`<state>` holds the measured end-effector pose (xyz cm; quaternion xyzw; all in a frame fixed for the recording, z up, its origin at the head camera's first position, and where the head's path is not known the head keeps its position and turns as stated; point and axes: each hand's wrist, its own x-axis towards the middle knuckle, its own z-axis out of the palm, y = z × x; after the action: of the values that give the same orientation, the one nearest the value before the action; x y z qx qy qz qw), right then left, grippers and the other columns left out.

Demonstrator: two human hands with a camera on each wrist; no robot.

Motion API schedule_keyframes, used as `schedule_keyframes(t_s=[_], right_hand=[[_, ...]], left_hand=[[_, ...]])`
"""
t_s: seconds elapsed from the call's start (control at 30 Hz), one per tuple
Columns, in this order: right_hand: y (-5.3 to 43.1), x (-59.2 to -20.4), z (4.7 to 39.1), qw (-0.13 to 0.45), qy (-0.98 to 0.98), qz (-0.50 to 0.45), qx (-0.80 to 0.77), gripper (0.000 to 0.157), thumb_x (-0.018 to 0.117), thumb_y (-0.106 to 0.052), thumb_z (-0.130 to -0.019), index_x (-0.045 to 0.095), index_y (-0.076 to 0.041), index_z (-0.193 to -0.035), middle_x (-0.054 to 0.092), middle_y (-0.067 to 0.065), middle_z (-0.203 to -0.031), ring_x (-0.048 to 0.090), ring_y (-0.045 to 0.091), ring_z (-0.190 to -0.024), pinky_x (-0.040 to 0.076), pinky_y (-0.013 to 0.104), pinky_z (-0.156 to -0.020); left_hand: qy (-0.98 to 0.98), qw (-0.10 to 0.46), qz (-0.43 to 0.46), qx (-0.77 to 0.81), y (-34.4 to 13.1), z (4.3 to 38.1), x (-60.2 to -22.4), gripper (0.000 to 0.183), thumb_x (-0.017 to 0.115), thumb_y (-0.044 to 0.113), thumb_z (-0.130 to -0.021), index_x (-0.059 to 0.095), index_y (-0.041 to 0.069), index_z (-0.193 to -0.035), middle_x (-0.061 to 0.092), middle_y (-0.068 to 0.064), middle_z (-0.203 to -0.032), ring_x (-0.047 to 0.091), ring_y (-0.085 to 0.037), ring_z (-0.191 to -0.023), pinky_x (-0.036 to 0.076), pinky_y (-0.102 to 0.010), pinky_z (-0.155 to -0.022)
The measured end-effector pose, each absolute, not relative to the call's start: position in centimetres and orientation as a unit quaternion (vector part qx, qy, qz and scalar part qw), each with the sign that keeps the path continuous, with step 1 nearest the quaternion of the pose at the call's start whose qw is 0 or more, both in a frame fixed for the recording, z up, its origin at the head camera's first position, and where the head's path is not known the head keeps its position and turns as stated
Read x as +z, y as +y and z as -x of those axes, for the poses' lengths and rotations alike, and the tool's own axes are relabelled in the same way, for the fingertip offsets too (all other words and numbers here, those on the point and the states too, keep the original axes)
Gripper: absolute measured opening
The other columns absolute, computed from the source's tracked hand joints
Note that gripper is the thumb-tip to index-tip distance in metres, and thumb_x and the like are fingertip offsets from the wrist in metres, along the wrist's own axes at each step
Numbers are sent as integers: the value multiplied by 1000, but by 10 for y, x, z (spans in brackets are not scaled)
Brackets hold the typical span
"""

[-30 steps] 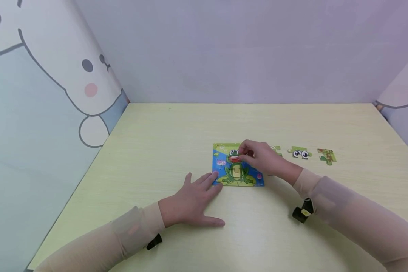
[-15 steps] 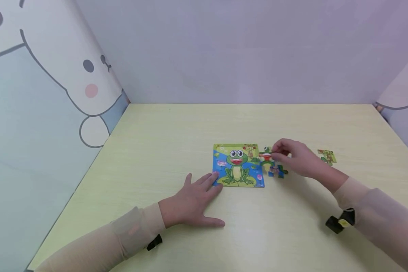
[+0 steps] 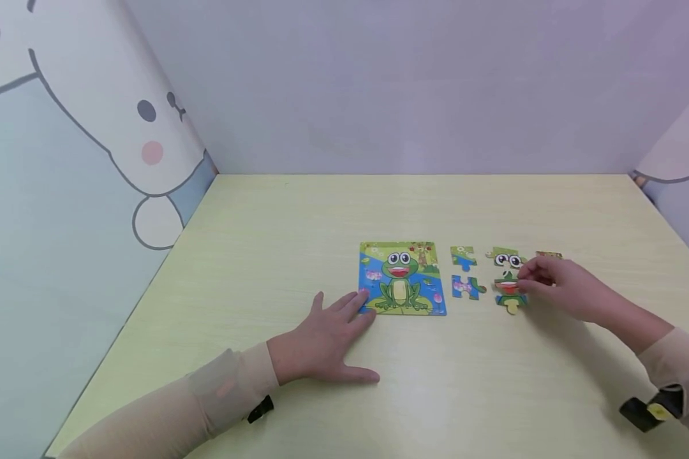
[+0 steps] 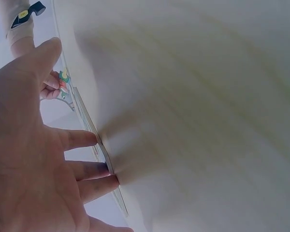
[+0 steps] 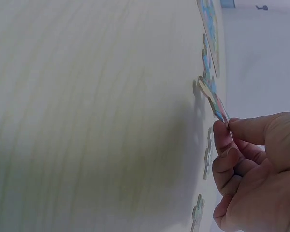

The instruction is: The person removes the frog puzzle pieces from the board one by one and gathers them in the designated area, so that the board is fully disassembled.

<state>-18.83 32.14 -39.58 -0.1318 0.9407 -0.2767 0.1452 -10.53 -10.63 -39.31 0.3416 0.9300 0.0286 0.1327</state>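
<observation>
**Right hand pinches the frog's grin, left hand steadies the board**

Here's the head view: the frog board [image 3: 402,278] lies flat, its lower-left corner under the fingertips of the left hand [image 3: 327,338], spread wide, thumb straight out to three o'clock. That hand grips nothing. At the board's three o'clock, the right hand [image 3: 568,287] pinches the red-mouthed puzzle piece [image 3: 509,296], just below the eyes piece [image 3: 506,259]. Only this view shows the print face-on: the flower piece [image 3: 465,288] lies between board and held piece, the blue-and-green piece [image 3: 462,256] at its twelve.

Over to the right wrist: the held piece is tilted, clear of the table [image 5: 87,121], thumb against forefinger, other fingers curled. Two piece edges lie around seven o'clock; which ones, can't tell. The left wrist view catches fingertips touching the board's edge.
</observation>
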Motion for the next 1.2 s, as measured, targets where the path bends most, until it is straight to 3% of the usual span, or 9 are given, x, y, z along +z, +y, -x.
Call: schedule_keyframes(t_s=[0.23, 0.53, 0.63, 1.0, 1.1, 1.2], right_hand=[[325, -400, 186, 130, 942, 139, -276, 16, 69, -13, -102, 67, 0, -110, 71, 6, -101, 53, -1, -81, 48, 21, -69], [330, -397, 183, 96, 966, 133, -198, 21, 72, -26, -100, 69, -6, -108, 66, 1, -94, 48, 12, -79, 38, 26, -64], [326, -396, 183, 69, 971, 147, -175, 20, 73, -26, -99, 68, -8, -107, 65, -2, -91, 45, 11, -76, 34, 27, -64], [259, -393, 189, 49, 958, 226, -171, 31, 76, -29, -96, 74, -6, -117, 70, -7, -91, 48, 6, -64, 36, 33, -68], [238, -394, 193, 53, 953, 245, -168, 37, 78, -30, -95, 73, -7, -122, 72, -3, -98, 56, 10, -72, 39, 41, -76], [219, -397, 197, 52, 951, 261, -159, 44, 80, -35, -93, 72, -8, -127, 72, 4, -108, 64, 20, -91, 38, 52, -85]], left_hand=[[930, 133, -343, 32, -106, 105, -393, 95, 62, 79, -87, 46, 16, -157, 30, -15, -171, 32, -34, -158, 32, -82, -107], [931, 142, -336, 28, -105, 105, -392, 96, 60, 80, -88, 44, 16, -158, 28, -14, -173, 31, -33, -159, 30, -82, -109], [931, 143, -334, 27, -105, 105, -392, 97, 60, 80, -88, 44, 16, -158, 27, -14, -173, 31, -33, -159, 30, -82, -109], [932, 143, -333, 26, -105, 104, -392, 97, 60, 80, -88, 44, 16, -158, 27, -14, -173, 31, -33, -159, 30, -82, -109], [931, 139, -337, 26, -105, 104, -392, 96, 60, 80, -88, 45, 16, -158, 28, -15, -172, 31, -33, -158, 31, -83, -108], [931, 136, -339, 27, -105, 103, -391, 96, 61, 79, -88, 45, 16, -157, 29, -15, -172, 31, -33, -158, 31, -83, -108]])
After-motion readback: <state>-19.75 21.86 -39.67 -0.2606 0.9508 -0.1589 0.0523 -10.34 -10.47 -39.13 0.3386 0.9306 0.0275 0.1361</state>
